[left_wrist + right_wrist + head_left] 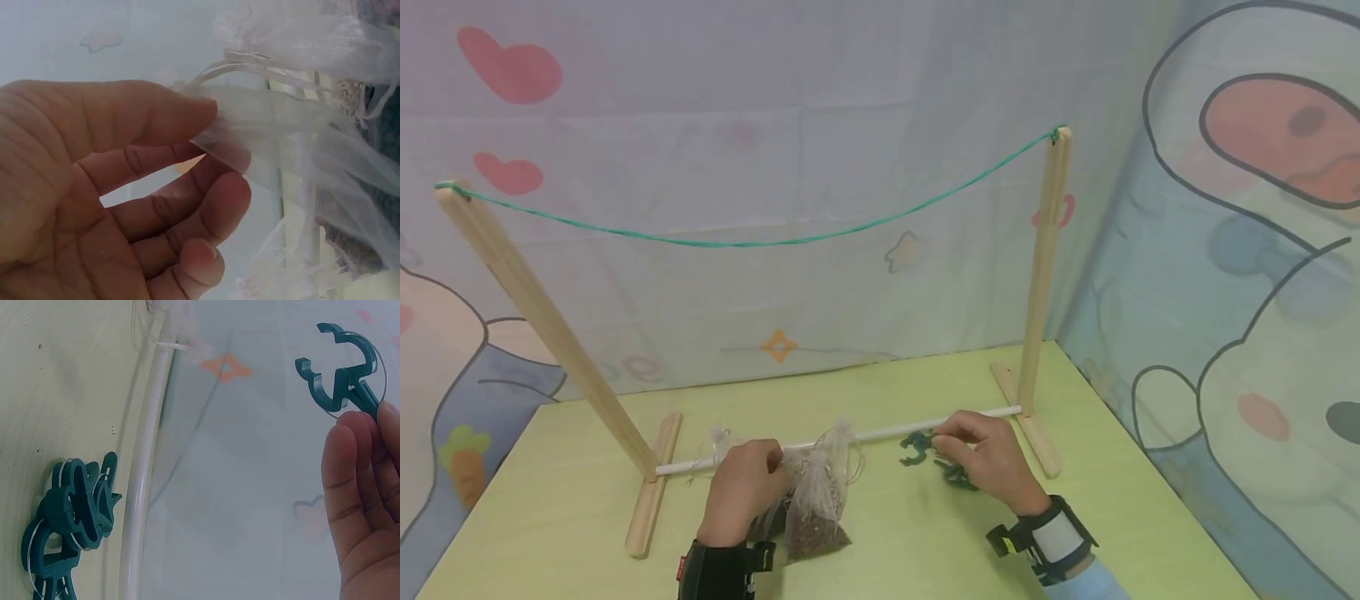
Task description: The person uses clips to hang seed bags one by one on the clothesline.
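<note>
My left hand [741, 492] pinches the edge of a sheer white drawstring bag [262, 125] between thumb and forefinger; its other fingers curl loosely below. Beside this hand, another mesh bag [816, 521] with dark brown, grainy contents rests on the table. My right hand [988, 458] pinches the handle end of a green spring clip [350, 369], holding it up with its curved jaws spread apart. Several more green clips [75, 506] lie in a small pile on the table, partly hidden under the right hand in the head view.
Two wooden posts [550, 329] on flat feet [653, 492] stand on the pale green table [917, 550]. A white rod [887, 432] joins them low down, and a slack green cord [730, 244] spans their tops. Printed curtains [865, 133] hang behind and at the sides.
</note>
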A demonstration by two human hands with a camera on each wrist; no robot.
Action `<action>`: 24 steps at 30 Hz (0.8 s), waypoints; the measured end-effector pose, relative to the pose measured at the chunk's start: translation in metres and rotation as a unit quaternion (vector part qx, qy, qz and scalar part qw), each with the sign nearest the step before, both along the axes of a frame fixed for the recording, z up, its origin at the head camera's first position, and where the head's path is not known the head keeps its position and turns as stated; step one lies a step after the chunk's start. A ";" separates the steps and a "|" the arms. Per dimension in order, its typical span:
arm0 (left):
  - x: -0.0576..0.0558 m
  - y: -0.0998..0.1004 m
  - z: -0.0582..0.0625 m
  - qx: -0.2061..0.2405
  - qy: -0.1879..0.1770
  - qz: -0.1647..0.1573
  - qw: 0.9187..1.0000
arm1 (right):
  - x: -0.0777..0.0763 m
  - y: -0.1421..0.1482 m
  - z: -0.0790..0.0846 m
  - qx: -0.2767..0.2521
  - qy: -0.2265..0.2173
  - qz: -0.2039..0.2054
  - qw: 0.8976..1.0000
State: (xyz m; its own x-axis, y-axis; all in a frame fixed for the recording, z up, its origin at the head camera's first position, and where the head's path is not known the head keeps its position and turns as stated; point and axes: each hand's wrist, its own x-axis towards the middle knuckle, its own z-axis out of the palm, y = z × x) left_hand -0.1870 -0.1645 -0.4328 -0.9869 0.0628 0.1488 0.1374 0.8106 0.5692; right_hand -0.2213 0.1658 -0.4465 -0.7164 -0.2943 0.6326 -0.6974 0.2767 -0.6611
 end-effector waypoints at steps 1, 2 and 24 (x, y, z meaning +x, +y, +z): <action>0.000 -0.001 0.001 0.001 0.002 -0.001 1.000 | 0.000 0.000 0.000 -0.001 -0.001 -0.001 1.000; 0.000 -0.002 0.002 0.001 0.001 0.000 1.000 | 0.000 0.001 0.001 -0.002 0.000 -0.003 1.000; 0.021 0.020 0.069 -0.006 0.096 -0.074 0.993 | -0.005 0.021 0.016 -0.047 0.069 -0.043 0.996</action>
